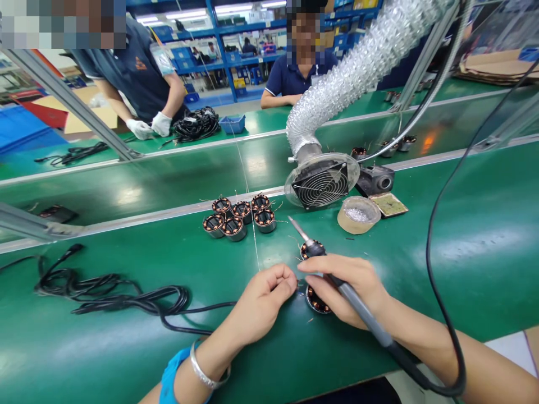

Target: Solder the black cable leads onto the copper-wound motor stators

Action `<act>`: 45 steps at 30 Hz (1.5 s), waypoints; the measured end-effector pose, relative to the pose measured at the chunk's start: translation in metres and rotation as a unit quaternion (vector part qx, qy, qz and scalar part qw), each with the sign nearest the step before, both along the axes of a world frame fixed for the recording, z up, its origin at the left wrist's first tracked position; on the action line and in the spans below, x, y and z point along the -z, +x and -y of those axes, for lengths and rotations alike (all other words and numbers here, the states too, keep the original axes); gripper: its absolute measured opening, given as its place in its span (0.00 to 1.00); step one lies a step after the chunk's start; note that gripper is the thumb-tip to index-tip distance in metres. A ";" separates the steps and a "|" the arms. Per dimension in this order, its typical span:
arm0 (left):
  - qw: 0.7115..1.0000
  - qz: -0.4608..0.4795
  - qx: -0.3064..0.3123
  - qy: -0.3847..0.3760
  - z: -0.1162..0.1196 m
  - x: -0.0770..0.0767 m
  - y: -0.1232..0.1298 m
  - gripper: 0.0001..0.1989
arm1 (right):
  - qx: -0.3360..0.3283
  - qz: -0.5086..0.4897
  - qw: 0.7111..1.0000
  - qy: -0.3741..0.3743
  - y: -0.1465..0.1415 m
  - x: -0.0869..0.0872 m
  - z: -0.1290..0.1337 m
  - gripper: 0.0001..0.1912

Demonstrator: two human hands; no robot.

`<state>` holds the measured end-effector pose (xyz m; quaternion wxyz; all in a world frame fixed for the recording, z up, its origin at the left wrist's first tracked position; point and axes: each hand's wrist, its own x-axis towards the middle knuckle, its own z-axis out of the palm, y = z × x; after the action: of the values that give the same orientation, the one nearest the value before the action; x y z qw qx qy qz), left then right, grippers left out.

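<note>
My right hand [360, 280] is wrapped round the grey handle of a soldering iron [364, 314], its metal tip pointing up and to the left, touching nothing. Close beside it, my left hand [265, 297] is closed in a pinch; what lies between the fingertips is too small to make out. A motor stator with copper windings [315, 302] sits on the green bench just under the right fingers, partly hidden by them. Behind the iron stands a second stator [306, 251], also partly covered. A black cable [210, 308] runs along the bench and passes behind my left wrist.
Several stators [233, 227] with thin loose wires stand grouped further back. An extractor fan [324, 185] hangs on a silver hose [337, 95]. Near it are a round tub [357, 219], a square sponge tray [388, 205] and an iron holder [377, 180]. Two co-workers are across the bench.
</note>
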<state>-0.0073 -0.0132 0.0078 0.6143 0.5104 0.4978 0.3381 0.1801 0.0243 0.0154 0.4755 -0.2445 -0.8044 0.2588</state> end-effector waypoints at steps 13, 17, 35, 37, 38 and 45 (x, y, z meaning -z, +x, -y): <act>0.999 0.019 0.017 -0.041 -0.001 -0.008 -0.004 0.19 | -0.022 0.022 1.000 0.007 -0.005 0.003 0.005 0.14; 0.977 0.117 -0.026 -0.178 0.000 -0.004 0.001 0.19 | -0.006 0.009 1.000 0.002 -0.011 0.008 0.007 0.14; 0.968 0.109 -0.135 -0.180 0.013 -0.002 0.016 0.20 | 0.009 0.055 0.996 0.076 -0.006 0.023 0.007 0.12; 0.970 0.102 -0.143 -0.170 0.013 0.000 0.017 0.20 | -0.011 0.079 0.993 0.085 -0.005 0.026 0.005 0.11; 0.970 0.098 -0.146 -0.165 0.013 0.000 0.018 0.19 | -0.016 0.090 0.993 0.071 -0.004 0.026 0.004 0.11; 0.976 0.082 -0.140 -0.144 0.016 0.003 0.019 0.18 | -0.050 0.087 0.995 -0.016 0.011 0.006 0.007 0.16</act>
<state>0.0116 -0.0293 0.0051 0.6665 0.3123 0.5560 0.3862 0.1910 0.0170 0.0093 0.3864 -0.2327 -0.8497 0.2730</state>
